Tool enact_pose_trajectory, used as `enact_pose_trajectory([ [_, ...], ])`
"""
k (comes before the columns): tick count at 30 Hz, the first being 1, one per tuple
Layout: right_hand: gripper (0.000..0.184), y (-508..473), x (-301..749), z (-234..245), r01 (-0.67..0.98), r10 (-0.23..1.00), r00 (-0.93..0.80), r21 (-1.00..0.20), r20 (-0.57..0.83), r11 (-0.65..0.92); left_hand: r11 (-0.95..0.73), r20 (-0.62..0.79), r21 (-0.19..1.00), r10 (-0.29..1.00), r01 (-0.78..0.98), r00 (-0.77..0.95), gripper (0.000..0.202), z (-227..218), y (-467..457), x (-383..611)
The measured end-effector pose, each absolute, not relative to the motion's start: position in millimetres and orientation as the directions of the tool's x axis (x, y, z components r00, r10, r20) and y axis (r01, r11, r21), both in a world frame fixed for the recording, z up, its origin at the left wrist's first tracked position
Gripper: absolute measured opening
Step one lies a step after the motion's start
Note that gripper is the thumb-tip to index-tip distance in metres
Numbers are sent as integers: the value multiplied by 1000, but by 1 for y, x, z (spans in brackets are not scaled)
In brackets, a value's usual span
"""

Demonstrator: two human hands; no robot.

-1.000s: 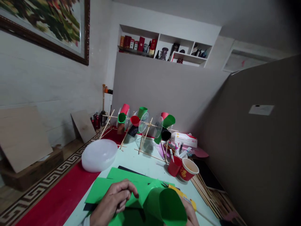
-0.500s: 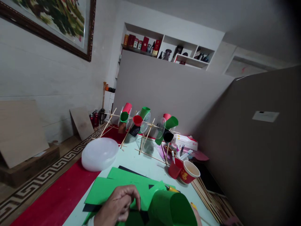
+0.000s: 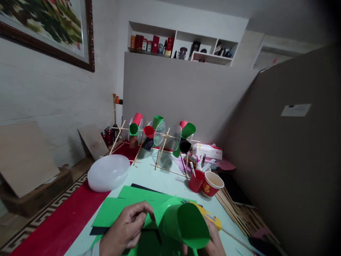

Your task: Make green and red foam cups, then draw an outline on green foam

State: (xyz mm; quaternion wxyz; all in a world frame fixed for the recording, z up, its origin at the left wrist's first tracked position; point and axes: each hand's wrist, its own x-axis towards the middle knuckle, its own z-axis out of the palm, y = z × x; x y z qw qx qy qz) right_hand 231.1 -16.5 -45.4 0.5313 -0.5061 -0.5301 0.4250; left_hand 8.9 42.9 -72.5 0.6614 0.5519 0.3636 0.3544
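My right hand grips a rolled green paper cup at its lower right side, with part of the hand hidden behind it. The cup is tilted, its wide mouth facing me. Left of the cup is my left hand, index finger hooked downward and apart from the thumb, with nothing visible between them. Beneath the hands lie green paper sheets and black paper. Just behind the cup and right hand lies a yellow glue gun, partly covered by them.
A stick frame carrying paper-cup wheels stands at the back. A translucent plastic bowl sits on the left. A red cup, a patterned paper bowl and wooden sticks are to the right.
The view has shifted and levelled slightly. The right hand and green cup have come up and left in view, exposing more of the hand and the glue gun. The left hand keeps its bent-finger pose.
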Motion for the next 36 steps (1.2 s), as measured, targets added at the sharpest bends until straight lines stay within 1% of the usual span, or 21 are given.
enact_pose_trajectory([
  [1, 38, -16, 229, -46, 33, 993, 57, -994, 105, 104, 131, -84, 989, 866, -61, 494, 62, -71, 40, 9],
  [3, 40, -14, 227, -48, -6, 994, 48, -996, 94, 94, 110, -74, 993, 848, -36, 524, 62, -66, 34, 9],
  [6, 38, -12, 226, -56, -18, 995, 61, -997, 76, 78, 68, -61, 998, 817, 9, 574, 52, -54, 26, 8],
  [10, 35, -4, 230, -71, -25, 998, 61, -999, 32, 33, 6, -12, 1000, 802, 13, 597, 38, -45, 23, 6],
  [13, 33, 1, 233, -81, -33, 999, 37, -999, 1, 3, -3, -8, 1000, 807, 17, 591, 26, -43, 23, 5],
  [17, 30, -2, 235, -86, -53, 1000, 1, -998, -30, -30, -1, -40, 997, 842, 77, 538, 16, -41, 25, 4],
  [19, 29, -2, 237, -85, -78, 999, -5, -996, -39, -39, -17, -48, 993, 854, 120, 518, 14, -40, 25, 3],
  [22, 31, 4, 241, -84, -137, 999, 4, -990, -39, -38, -48, -56, 982, 851, 183, 523, 16, -42, 23, 0],
  [25, 31, 11, 243, -84, -192, 999, -2, -980, -44, -44, -102, 2, 981, 853, 163, 522, 23, -45, 22, -5],
  [27, 29, 10, 242, -82, -216, 999, -10, -975, -45, -46, -82, 17, 992, 850, 100, 526, 30, -47, 22, -6],
  [30, 25, -2, 234, -71, -234, 999, -3, -971, -44, -43, 12, -44, 998, 836, 62, 548, 37, -52, 24, -6],
  [31, 27, -7, 231, -65, -235, 999, 3, -971, -44, -42, 29, -64, 997, 829, 71, 555, 37, -52, 24, -6],
  [33, 32, -16, 225, -53, -245, 996, 91, -969, 16, 38, 51, -94, 994, 840, 95, 535, 32, -53, 24, -4],
  [34, 34, -18, 222, -47, -269, 994, 102, -962, 22, 49, 72, -115, 992, 851, 103, 513, 29, -52, 23, -3],
  [36, 31, -20, 219, -38, -320, 995, 100, -947, -3, 29, 151, -173, 985, 874, 86, 455, 26, -50, 22, 0],
])
